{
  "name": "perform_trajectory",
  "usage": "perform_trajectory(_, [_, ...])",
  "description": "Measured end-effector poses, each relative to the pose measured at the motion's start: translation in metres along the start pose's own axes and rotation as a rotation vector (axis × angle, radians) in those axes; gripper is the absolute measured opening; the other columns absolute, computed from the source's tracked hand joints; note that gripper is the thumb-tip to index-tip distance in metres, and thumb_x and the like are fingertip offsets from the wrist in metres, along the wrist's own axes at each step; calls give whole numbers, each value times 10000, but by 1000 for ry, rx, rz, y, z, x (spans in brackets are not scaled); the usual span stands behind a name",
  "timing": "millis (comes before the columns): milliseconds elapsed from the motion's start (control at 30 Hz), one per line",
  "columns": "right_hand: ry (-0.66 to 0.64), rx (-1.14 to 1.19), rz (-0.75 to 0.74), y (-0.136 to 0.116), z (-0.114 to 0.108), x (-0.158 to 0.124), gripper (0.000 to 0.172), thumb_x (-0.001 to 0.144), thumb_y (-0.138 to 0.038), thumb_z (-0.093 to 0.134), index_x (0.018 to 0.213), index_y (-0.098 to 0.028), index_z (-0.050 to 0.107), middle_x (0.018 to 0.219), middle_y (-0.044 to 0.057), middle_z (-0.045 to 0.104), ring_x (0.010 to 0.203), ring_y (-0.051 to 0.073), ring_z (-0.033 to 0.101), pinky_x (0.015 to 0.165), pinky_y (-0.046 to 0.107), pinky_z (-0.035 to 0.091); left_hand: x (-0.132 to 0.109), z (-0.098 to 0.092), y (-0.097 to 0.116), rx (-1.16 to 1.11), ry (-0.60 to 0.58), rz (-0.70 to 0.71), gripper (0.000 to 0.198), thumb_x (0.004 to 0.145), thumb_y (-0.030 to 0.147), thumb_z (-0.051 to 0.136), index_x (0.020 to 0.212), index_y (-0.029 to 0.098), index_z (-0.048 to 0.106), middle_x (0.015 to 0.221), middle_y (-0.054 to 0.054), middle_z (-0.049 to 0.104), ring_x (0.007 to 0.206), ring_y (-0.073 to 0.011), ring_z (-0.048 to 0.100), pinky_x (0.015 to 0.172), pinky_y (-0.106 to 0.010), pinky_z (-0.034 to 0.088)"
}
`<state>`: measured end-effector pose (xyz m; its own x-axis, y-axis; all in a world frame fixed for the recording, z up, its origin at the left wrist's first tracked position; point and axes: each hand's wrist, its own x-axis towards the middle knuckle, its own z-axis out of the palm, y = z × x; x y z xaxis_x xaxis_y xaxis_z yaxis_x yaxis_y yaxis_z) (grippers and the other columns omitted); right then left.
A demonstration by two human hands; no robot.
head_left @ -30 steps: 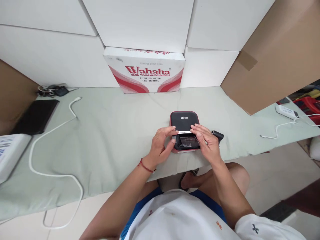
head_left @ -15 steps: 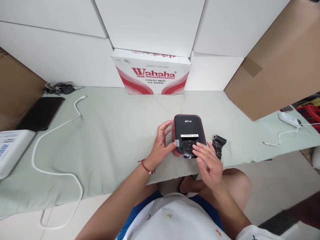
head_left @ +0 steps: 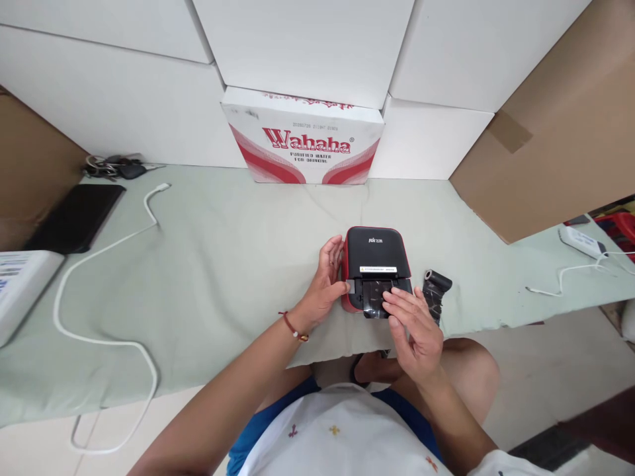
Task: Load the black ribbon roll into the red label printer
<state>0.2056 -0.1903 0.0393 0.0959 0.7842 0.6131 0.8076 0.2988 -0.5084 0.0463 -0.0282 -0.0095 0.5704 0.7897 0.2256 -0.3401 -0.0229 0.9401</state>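
A black label printer point(head_left: 376, 248) with red sides lies near the front edge of the cloth-covered table, a white sticker strip across its top. Shiny black film point(head_left: 373, 301) spreads over the slot at its near end. Against the printer's left side rests my left hand point(head_left: 323, 291), its thumb on the small grey tab point(head_left: 351, 286) at the corner and its fingers along the side wall. My right hand point(head_left: 415, 327) has its fingers stretched out, tips laid on the film. To the right of the printer is a small roll of black film point(head_left: 437, 280), its loose end hanging down.
At the back a Wahaha water carton point(head_left: 307, 142) leans against white boxes point(head_left: 297, 46). A large brown cardboard box point(head_left: 546, 145) stands right. On the left are a white cable point(head_left: 99, 340), a black phone-like slab point(head_left: 77, 218), keys point(head_left: 119, 166) and a white box point(head_left: 27, 291).
The view has shifted slightly. The printer's front lid section looks slightly more raised, with a seam showing at the film. Both hands keep nearly the same places.
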Motion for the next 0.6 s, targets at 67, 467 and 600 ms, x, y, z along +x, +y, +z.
perform_trajectory(67, [-3,1,-8,-1,-2,2,429,968,-82,609,1306,-319,728,1241,62,818,1229,265,747,1217,597,449,0,1,0,2,-6,10,872,906,528,711,1607,351,223,1810,-88,182,1698,-287,169,1401,-537,153])
perform_trajectory(467, [-546,-284,139,22,-14,122,206,1006,-281,621,1103,-278,803,1097,55,837,924,266,779,776,401,592,2,-3,-13,-8,-42,37,921,892,480,706,1647,337,200,1815,-77,171,1701,-291,140,1400,-532,165])
perform_trajectory(600, [-746,-409,106,44,16,150,195,780,-157,786,936,-272,812,910,72,828,790,287,750,682,380,532,5,-4,-14,9,-38,20,914,878,466,691,1644,321,215,1806,-89,199,1701,-301,142,1402,-549,134])
